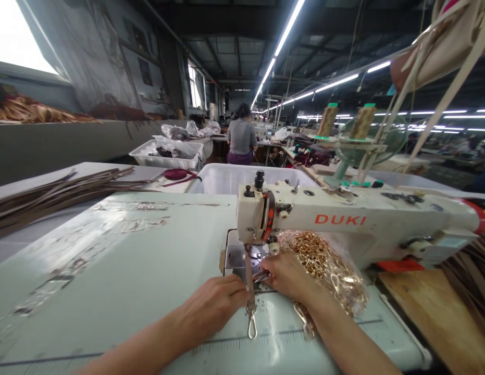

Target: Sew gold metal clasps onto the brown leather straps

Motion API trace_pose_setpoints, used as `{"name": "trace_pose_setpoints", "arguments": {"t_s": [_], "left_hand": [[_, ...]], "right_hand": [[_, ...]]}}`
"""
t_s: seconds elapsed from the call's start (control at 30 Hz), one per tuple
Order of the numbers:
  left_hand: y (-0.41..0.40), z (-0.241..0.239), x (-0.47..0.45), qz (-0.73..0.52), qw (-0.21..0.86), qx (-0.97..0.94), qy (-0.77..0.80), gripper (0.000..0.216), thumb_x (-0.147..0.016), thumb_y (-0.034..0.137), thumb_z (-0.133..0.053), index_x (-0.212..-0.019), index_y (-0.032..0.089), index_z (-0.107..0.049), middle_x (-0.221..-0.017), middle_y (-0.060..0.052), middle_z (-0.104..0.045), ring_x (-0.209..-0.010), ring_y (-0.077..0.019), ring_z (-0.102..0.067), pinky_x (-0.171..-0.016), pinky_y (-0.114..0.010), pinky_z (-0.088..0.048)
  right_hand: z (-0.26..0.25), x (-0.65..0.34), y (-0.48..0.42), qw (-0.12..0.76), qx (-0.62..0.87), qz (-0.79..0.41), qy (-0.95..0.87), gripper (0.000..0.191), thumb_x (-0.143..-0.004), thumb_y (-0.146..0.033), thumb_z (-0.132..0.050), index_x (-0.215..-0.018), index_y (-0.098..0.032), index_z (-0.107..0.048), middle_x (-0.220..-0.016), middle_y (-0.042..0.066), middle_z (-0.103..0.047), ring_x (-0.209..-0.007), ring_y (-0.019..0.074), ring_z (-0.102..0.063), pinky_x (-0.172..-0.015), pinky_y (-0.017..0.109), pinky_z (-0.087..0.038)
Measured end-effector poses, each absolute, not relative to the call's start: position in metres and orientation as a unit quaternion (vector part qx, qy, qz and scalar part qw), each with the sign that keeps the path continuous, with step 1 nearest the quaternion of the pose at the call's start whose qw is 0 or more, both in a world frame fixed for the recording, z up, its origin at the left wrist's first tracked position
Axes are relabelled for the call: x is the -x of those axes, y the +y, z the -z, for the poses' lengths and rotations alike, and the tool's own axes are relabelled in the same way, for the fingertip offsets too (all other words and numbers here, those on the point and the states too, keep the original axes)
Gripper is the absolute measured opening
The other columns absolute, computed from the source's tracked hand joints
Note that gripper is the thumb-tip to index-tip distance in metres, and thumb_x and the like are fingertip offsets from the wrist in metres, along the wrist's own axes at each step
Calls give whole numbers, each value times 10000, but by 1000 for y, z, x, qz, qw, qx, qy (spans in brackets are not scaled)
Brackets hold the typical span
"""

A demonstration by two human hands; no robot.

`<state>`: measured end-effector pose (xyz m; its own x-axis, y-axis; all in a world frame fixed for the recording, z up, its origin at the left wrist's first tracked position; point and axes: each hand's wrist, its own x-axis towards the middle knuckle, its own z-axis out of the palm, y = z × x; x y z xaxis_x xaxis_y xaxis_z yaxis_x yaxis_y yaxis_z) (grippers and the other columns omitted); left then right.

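Observation:
A narrow brown strap [249, 271] runs under the needle area of a white sewing machine [300, 213]. A gold snap hook [252, 325] hangs at its near end. My left hand [216, 304] is closed, its fingertips gripping the strap's left edge just above the hook. My right hand [287, 273] sits to the right of the needle, fingers pinched on a slim, greyish item [260, 276] that looks metallic; its kind is too blurred to name. Right behind that hand lies a clear plastic bag of gold snap hooks [316, 252], with a few hooks at its near edge.
Brown strips [70, 187] lie in a bundle at the far left. Behind the machine stands a white plastic bin [242, 177], near a maroon roll of tape [179, 175]. Thread cones [361, 122] rise at the right, above a wooden board [441, 312]. Another person [241, 136] sits ahead.

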<state>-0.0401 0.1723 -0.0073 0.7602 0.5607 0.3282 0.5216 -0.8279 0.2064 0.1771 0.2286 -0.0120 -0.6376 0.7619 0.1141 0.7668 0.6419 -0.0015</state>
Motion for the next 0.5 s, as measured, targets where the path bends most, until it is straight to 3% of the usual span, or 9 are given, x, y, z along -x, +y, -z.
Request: {"name": "trace_pose_setpoints", "arguments": {"t_s": [0.27,0.5], "left_hand": [[214,15,44,-187,77,-940,273,227,-933,184,-412,-967,190,-636,-860,-37,-646,-819,-169,-600,-733,-252,-484],[240,9,50,-187,98,-936,280,271,-939,183,-386,-976,202,-654,-915,-33,-664,-860,-167,-610,-796,-259,-466]], "right_hand": [[10,-176,229,49,433,11,-900,78,-758,-240,-553,-698,-214,-594,-743,-20,-674,-670,151,-591,-541,268,-216],[12,-174,229,43,445,6,-894,51,-745,-209,-550,-710,-214,-587,-748,-21,-673,-664,154,-582,-563,266,-220]]}}
